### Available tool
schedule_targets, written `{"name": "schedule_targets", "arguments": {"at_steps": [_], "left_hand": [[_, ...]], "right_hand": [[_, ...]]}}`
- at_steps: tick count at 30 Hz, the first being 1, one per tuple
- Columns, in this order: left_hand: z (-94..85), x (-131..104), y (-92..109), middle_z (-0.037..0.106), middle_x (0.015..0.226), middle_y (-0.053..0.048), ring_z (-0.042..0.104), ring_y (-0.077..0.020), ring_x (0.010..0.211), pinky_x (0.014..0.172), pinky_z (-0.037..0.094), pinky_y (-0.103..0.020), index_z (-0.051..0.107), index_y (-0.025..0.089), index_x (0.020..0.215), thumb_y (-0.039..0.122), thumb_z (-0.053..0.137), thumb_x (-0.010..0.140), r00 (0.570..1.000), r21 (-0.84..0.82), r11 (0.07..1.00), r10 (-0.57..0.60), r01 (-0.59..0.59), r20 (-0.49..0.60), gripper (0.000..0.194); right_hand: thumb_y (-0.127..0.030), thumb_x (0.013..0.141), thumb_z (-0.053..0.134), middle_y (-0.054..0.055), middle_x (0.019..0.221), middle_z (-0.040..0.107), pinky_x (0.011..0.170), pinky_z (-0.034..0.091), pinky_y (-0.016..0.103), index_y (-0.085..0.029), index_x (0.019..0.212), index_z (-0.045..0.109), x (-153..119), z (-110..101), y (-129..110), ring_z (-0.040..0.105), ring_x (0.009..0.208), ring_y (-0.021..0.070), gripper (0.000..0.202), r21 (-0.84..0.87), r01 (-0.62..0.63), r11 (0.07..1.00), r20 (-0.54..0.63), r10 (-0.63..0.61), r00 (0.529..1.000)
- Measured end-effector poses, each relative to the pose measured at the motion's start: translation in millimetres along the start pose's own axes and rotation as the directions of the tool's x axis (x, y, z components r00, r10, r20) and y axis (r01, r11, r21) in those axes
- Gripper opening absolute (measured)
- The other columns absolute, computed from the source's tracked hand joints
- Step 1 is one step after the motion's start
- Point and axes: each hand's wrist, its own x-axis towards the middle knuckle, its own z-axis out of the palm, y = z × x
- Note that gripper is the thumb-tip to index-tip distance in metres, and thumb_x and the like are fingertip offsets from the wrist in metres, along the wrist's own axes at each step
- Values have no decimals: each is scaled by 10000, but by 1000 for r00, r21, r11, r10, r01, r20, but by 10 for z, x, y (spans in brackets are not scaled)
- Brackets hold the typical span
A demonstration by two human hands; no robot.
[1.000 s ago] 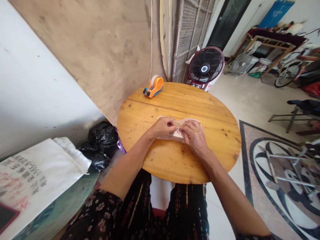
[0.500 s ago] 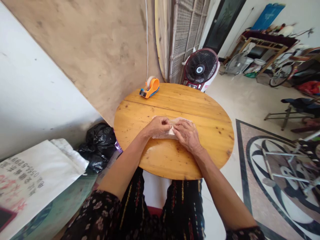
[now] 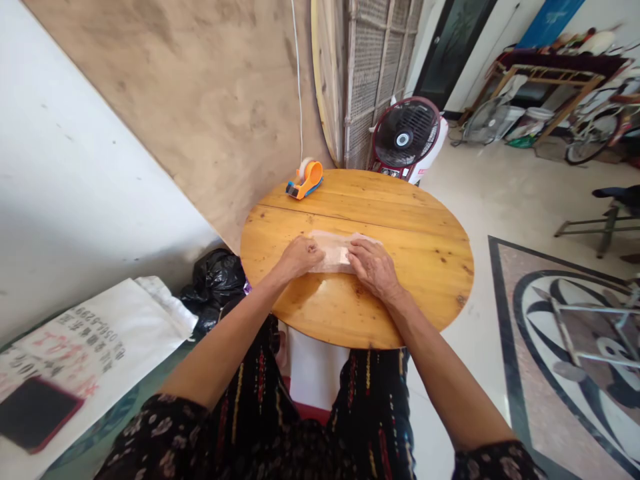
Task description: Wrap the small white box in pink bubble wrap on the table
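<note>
A flat, see-through plastic wrap (image 3: pixel 330 265) with a small white piece in it lies on the round wooden table (image 3: pixel 425 267). At its left end my left hand (image 3: pixel 300 257) is closed, its fingers curled on the plastic's edge. My right hand (image 3: pixel 374 265) rests over the right end, fingers together, pressing the plastic near the white piece. The palm side of both hands is hidden. Farther back on the table stands an orange tape dispenser (image 3: pixel 311 175) with a roll of tape.
Behind the table stands a fan (image 3: pixel 405 139). Black bags (image 3: pixel 217 277) lie left of the table, beside a white printed sack (image 3: pixel 110 333) with a phone (image 3: pixel 37 413) on it. A metal-framed object (image 3: pixel 590 310) is on the right.
My left hand has moved left, away from my right hand, uncovering more of the plastic. The camera view has shifted a little, showing the phone more fully.
</note>
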Motion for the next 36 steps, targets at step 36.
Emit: {"name": "schedule_targets", "arguments": {"at_steps": [36], "left_hand": [[272, 115, 433, 538, 533, 64, 449, -78, 360, 410, 387, -184, 502, 141, 1238, 176, 697, 739, 813, -192, 791, -577, 581, 80, 537]], "right_hand": [[-297, 933, 446, 155, 1365, 554, 1003, 447, 472, -186, 1003, 636, 32, 93, 64, 482, 1272, 290, 231, -13, -13, 1000, 100, 14, 995]]}}
